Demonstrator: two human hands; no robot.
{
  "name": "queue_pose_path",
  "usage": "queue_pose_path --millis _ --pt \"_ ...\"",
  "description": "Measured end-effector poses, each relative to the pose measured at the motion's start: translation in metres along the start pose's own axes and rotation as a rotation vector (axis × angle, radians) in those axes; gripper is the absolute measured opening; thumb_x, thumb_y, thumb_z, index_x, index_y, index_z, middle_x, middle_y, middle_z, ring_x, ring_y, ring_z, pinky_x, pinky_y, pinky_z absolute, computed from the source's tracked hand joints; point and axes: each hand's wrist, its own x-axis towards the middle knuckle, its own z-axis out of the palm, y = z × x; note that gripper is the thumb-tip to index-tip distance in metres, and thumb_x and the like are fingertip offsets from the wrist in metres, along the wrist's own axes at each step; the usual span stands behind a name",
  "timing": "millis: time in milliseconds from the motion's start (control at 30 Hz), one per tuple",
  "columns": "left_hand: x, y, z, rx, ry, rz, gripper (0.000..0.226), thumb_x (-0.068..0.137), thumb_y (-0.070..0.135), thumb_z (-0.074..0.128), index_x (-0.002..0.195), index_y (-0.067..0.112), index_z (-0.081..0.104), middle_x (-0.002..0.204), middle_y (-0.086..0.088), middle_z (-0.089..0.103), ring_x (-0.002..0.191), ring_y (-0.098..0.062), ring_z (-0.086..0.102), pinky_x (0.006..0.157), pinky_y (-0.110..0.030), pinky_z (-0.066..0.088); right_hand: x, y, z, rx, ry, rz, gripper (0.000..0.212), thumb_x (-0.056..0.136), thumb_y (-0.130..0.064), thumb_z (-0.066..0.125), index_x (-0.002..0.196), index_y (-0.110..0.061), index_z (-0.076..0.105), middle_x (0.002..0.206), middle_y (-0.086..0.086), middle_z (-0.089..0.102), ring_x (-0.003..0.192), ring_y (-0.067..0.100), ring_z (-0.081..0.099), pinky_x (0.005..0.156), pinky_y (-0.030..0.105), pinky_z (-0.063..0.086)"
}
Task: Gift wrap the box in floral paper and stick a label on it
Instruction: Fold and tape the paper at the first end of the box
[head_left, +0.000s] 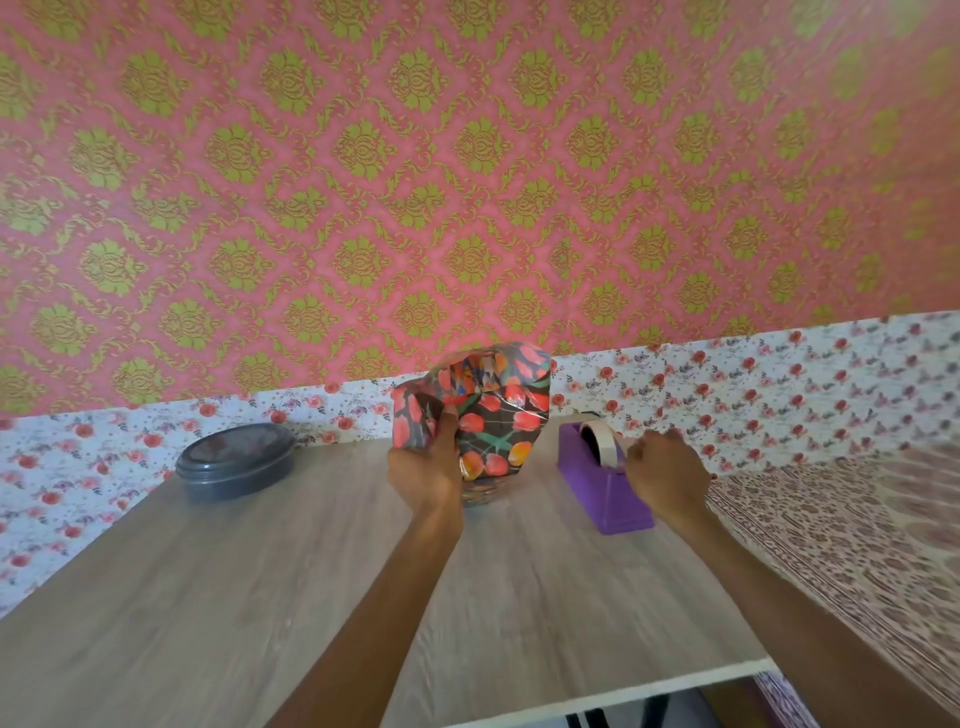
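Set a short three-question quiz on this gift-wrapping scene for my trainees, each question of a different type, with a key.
1. True or false: the left hand grips the wrapped box.
2. The right hand is at which item? A scissors; B purple tape dispenser; C ruler.
3. Fill in: the dark round container sits on the table to the box's ____.
Key: 1 true; 2 B; 3 left.
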Motion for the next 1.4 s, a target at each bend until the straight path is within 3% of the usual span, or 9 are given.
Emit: queue_pose_path --millis 100,267,400,600,700,800,1067,1233,1400 --pt "-0.005 0.0 0.001 0.006 0.002 -0.003 0.044 0.076 0.042 0.081 0.079 0.003 0.061 0.067 -0.003 0.062 0.057 -0.014 0.058 0.046 -0.025 0.043 0.016 0.007 -0.002 0.143 -0.307 0.142 0.04 0.103 -0.029 0.038 0.07 -0.011 0.053 0.067 0.006 0.054 0.054 0.017 0.049 0.049 0.024 0.039" --pt "-0.004 0.001 0.0 0.021 0.005 0.022 0.043 0.076 0.042 0.08 0.086 0.004 0.063 0.08 -0.007 0.067 0.064 -0.018 0.062 0.05 -0.025 0.047 0.036 -0.009 -0.013 0.556 -0.634 0.543 0.02 0.097 -0.02 0.059 0.11 -0.005 0.059 0.096 0.01 0.062 0.068 0.018 0.058 0.037 0.021 0.046" --pt "-0.004 0.001 -0.003 -0.015 -0.003 0.031 0.036 0.077 0.035 0.081 0.092 0.007 0.065 0.081 -0.003 0.067 0.072 -0.019 0.066 0.063 -0.029 0.054 0.039 -0.009 -0.017 0.718 -0.691 0.686 0.007 0.091 0.0 0.065 0.097 0.001 0.064 0.112 0.013 0.056 0.08 0.023 0.057 0.064 0.041 0.061" --pt "-0.006 0.002 -0.004 -0.049 -0.026 0.01 0.036 0.078 0.034 0.081 0.098 0.008 0.066 0.08 0.0 0.067 0.067 -0.011 0.064 0.054 -0.021 0.05 0.034 -0.005 -0.023 1.044 -0.659 0.884 0.011 0.085 -0.002 0.072 0.083 -0.003 0.061 0.096 0.017 0.044 0.084 0.029 0.046 0.105 0.056 0.042" --pt "-0.007 0.002 -0.005 -0.065 -0.037 0.001 0.041 0.079 0.032 0.081 0.107 0.006 0.066 0.087 -0.002 0.068 0.067 -0.01 0.063 0.053 -0.018 0.049 0.028 -0.003 -0.025 1.054 -0.634 0.812 0.01 0.089 0.0 0.067 0.086 -0.001 0.058 0.091 0.017 0.046 0.084 0.028 0.05 0.099 0.046 0.05" --pt "-0.008 0.002 -0.005 -0.074 -0.036 0.003 0.041 0.078 0.031 0.081 0.106 0.006 0.066 0.084 0.0 0.066 0.068 -0.011 0.062 0.056 -0.021 0.05 0.018 0.001 -0.017 1.072 -0.591 0.721 0.011 0.086 0.001 0.069 0.089 0.0 0.058 0.089 0.013 0.053 0.073 0.02 0.053 0.063 0.033 0.059" --pt "-0.006 0.0 -0.007 -0.083 -0.049 0.002 0.047 0.078 0.033 0.081 0.11 0.003 0.065 0.08 0.003 0.065 0.067 -0.007 0.062 0.06 -0.025 0.053 -0.002 0.022 0.006 1.152 -0.487 0.548 0.009 0.085 0.006 0.066 0.094 0.003 0.065 0.091 0.011 0.062 0.078 0.018 0.056 0.088 0.038 0.055" --pt "-0.005 -0.001 -0.007 -0.094 -0.053 0.005 0.049 0.079 0.031 0.081 0.116 0.005 0.064 0.089 0.0 0.068 0.078 -0.017 0.066 0.073 -0.032 0.058 0.005 0.029 0.023 0.731 -0.37 0.371 0.009 0.083 -0.002 0.072 0.088 0.005 0.072 0.078 0.014 0.072 0.074 0.024 0.071 0.079 0.041 0.06" --pt "-0.002 -0.004 -0.009 -0.072 -0.036 0.001 0.031 0.077 0.035 0.081 0.088 0.016 0.059 0.086 -0.003 0.068 0.077 -0.019 0.066 0.065 -0.027 0.052 0.016 0.017 0.021 0.208 -0.229 0.055 0.012 0.08 -0.008 0.073 0.071 0.0 0.074 0.068 0.013 0.072 0.066 0.021 0.07 0.068 0.035 0.061"
